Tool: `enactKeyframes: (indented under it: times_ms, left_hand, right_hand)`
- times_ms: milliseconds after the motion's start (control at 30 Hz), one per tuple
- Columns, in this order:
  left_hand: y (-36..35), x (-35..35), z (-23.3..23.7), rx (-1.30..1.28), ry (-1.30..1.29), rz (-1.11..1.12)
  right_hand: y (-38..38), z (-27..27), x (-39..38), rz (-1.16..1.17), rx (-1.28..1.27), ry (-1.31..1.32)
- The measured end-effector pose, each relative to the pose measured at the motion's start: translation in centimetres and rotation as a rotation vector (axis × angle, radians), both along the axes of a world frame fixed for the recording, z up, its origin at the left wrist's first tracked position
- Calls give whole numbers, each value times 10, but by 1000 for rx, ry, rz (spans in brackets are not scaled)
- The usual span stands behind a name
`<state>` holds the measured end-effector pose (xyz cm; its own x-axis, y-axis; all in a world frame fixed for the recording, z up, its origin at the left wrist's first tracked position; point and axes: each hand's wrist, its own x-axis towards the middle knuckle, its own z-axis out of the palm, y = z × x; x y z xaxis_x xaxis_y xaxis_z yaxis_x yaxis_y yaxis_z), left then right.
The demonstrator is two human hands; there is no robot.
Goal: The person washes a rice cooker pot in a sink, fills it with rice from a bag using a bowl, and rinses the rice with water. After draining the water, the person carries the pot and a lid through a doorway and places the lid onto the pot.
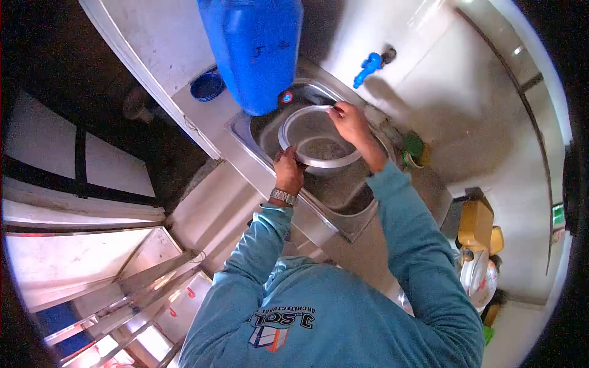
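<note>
Over the metal sink [350, 226], I hold a round, pale-rimmed bowl [321, 163], tilted a little. Its grey inside makes it hard to tell metal from clear material. My left hand [288, 170], with a metal watch at the wrist, is closed on the near-left rim. The far-right rim is pinched by my right hand [350, 126]. Part of each hand's fingers is hidden behind the rim. A big blue jug [254, 55] stands at the sink's far-left edge, with a small red and blue spout or cap [286, 97] low on its side.
A blue tap [368, 69] sticks out of the wall past the sink. Left of the jug lies a round blue lid or dish [207, 86]. A green scrubber [413, 145] sits by the sink's right corner. Farther right are a yellow container [475, 225] and stacked dishes [474, 270].
</note>
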<state>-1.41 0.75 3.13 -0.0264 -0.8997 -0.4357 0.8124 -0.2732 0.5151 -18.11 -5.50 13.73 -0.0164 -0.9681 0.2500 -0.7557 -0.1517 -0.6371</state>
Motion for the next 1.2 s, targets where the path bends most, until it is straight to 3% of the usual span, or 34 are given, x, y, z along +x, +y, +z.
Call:
enactKeyframes:
  times_ms: [67,133,233,267,333,367,400,467,500,567,667,733,833,867,900,933,967,1000,1033,1100,1133,1167,1200]
  left_hand:
    - [-9,4,-5,27,8,47]
    - [-15,6,-9,-351,-914,146]
    - [-33,-1,-19,-340,-672,337]
    - [-35,2,-21,-326,-673,341]
    - [-35,10,-21,-363,-932,225]
    - [-32,14,-21,-347,-927,216]
    - [-31,18,-18,-257,-921,95]
    - [-36,18,-18,-169,-908,-22]
    - [-39,13,-19,-248,-779,105]
    - [-42,10,-24,-318,-645,234]
    - [-41,16,-21,-248,-615,130]
    - [-42,19,-11,-65,-417,74]
    - [-47,1,-36,-62,-553,268]
    - [-50,3,-25,-63,-551,261]
    - [-53,9,-6,147,-336,167]
    - [-55,13,2,354,-119,74]
    - [-51,14,2,357,-122,67]
    - [-46,14,-2,117,-376,70]
    - [-44,13,-7,-131,-622,76]
    - [-47,8,-21,-156,-625,118]
    - [-47,6,-25,-182,-632,158]
    - [-47,2,-28,-181,-634,151]
    - [-48,-2,-30,-232,-611,208]
  right_hand:
    - [-42,-3,26,32,97,106]
    - [-81,-29,47,-38,58,378]
    - [-133,-68,72,-28,237,473]
    - [-149,-88,71,193,141,511]
    - [-153,-96,79,223,108,490]
    - [-152,-100,80,239,69,465]
    - [-124,-49,101,9,278,407]
    - [-121,-67,95,7,134,379]
    - [-117,-66,96,3,-15,344]
    - [-115,-61,95,16,19,398]
    - [-118,-66,82,157,-156,281]
    - [-134,-104,61,212,3,-235]
    - [-136,-133,44,348,-39,-136]
    - [-111,-77,72,61,284,-331]
    - [-106,-74,71,52,285,-331]
    - [-104,-72,70,122,37,-98]
    - [-100,-71,69,187,-207,136]
    - [-96,-65,63,279,-308,116]
    - [-99,-77,49,276,-308,117]
    - [-109,-110,24,134,54,65]
    - [-112,-116,15,173,15,649]
    - [-113,-126,12,167,19,646]
    - [-114,-130,18,180,-133,1228]
